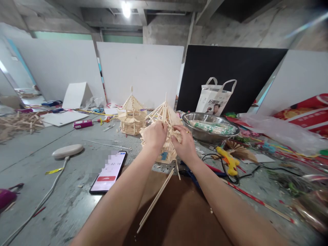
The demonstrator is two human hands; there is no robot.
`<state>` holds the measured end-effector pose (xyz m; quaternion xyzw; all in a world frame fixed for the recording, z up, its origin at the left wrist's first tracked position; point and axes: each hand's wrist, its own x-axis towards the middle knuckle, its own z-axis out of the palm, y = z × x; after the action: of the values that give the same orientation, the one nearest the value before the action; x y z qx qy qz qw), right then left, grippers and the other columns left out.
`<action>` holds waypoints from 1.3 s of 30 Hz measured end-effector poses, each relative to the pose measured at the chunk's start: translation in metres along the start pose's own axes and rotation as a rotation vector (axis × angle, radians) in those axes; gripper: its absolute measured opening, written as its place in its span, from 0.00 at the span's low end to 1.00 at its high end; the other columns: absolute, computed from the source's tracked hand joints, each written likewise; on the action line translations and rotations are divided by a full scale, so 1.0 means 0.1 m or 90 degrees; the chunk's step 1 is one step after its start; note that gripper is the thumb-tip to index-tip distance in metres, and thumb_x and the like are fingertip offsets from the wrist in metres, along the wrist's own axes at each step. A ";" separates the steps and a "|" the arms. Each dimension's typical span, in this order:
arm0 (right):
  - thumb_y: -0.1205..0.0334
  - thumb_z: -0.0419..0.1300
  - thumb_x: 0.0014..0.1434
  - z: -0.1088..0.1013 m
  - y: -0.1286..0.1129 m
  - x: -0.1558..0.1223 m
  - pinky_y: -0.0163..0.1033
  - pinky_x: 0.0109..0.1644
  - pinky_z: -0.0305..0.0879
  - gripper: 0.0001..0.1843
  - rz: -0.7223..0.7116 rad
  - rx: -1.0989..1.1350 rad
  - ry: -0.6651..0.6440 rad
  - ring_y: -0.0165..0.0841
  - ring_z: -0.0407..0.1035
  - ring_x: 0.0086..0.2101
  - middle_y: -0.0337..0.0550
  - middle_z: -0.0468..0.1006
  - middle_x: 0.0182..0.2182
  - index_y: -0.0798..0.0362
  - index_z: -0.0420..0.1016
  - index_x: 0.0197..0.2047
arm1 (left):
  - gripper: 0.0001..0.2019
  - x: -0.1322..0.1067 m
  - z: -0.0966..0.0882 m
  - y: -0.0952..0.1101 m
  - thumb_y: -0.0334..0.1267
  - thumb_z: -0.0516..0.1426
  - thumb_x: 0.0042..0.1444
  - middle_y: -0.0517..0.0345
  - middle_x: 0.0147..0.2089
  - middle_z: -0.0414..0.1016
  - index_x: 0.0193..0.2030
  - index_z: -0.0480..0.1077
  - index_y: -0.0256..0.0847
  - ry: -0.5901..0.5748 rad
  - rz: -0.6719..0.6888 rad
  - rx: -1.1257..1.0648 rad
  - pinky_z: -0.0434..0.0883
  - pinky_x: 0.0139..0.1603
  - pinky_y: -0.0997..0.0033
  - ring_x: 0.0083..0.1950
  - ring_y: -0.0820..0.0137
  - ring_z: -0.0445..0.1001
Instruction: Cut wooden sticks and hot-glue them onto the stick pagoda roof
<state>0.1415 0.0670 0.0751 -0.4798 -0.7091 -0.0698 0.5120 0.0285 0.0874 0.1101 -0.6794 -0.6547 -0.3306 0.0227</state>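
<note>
A small pavilion model [165, 111] built of thin wooden sticks stands in front of me, its pointed roof rising above my hands. My left hand [155, 136] is closed in a pinch against the roof's near side; its fingertips and whatever they hold are hidden. With fingers bent, my right hand [185, 142] grips the right side of the same roof, a ring on one finger. Behind and to the left stands a second stick pavilion [132, 116] with a finished-looking roof. Loose wooden sticks [155, 201] lie on the brown board [169, 212] below my hands.
Left of my arms lie a phone [109, 174] showing a timer and a white corded device [67, 150]. On the right are a metal bowl [188, 128] of wrapped sticks, a yellow glue gun [229, 160] with its cord, and a paper bag [214, 99]. Scraps cover the grey table [69, 184].
</note>
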 end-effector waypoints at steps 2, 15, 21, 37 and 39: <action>0.68 0.52 0.48 0.00 0.00 0.00 0.45 0.52 0.55 0.16 0.000 -0.002 0.000 0.36 0.60 0.47 0.48 0.70 0.43 0.54 0.66 0.42 | 0.19 0.00 0.01 0.00 0.47 0.42 0.55 0.48 0.33 0.75 0.35 0.71 0.40 0.006 0.000 0.002 0.62 0.37 0.69 0.37 0.64 0.72; 0.68 0.52 0.47 0.00 0.00 0.00 0.46 0.52 0.55 0.16 -0.004 -0.003 0.001 0.36 0.61 0.46 0.48 0.70 0.43 0.54 0.66 0.42 | 0.19 0.00 0.00 0.03 0.45 0.42 0.55 0.48 0.34 0.75 0.36 0.72 0.39 0.011 -0.021 -0.004 0.62 0.37 0.70 0.37 0.64 0.72; 0.68 0.53 0.47 -0.01 0.01 0.00 0.44 0.52 0.55 0.16 -0.005 -0.010 -0.005 0.36 0.61 0.46 0.49 0.70 0.43 0.55 0.66 0.43 | 0.20 0.01 0.04 0.02 0.45 0.42 0.55 0.48 0.34 0.75 0.35 0.72 0.40 0.032 -0.013 -0.016 0.62 0.37 0.68 0.37 0.63 0.72; 0.63 0.53 0.50 -0.11 0.11 -0.11 0.47 0.52 0.55 0.16 0.012 -0.033 -0.019 0.37 0.60 0.48 0.51 0.68 0.45 0.55 0.66 0.44 | 0.18 -0.10 0.01 -0.12 0.49 0.44 0.54 0.53 0.33 0.75 0.41 0.69 0.44 0.033 0.016 -0.050 0.60 0.35 0.71 0.37 0.65 0.72; 0.62 0.54 0.50 -0.13 0.14 -0.15 0.47 0.52 0.55 0.16 0.021 -0.038 -0.026 0.38 0.60 0.48 0.51 0.68 0.45 0.56 0.66 0.43 | 0.18 -0.12 0.03 -0.13 0.49 0.44 0.54 0.54 0.31 0.75 0.40 0.69 0.44 0.034 0.020 -0.032 0.59 0.33 0.72 0.35 0.66 0.71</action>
<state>0.1605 0.0574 0.0635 -0.5081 -0.7088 -0.0728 0.4838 0.0184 0.0800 0.0968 -0.6806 -0.6349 -0.3646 0.0282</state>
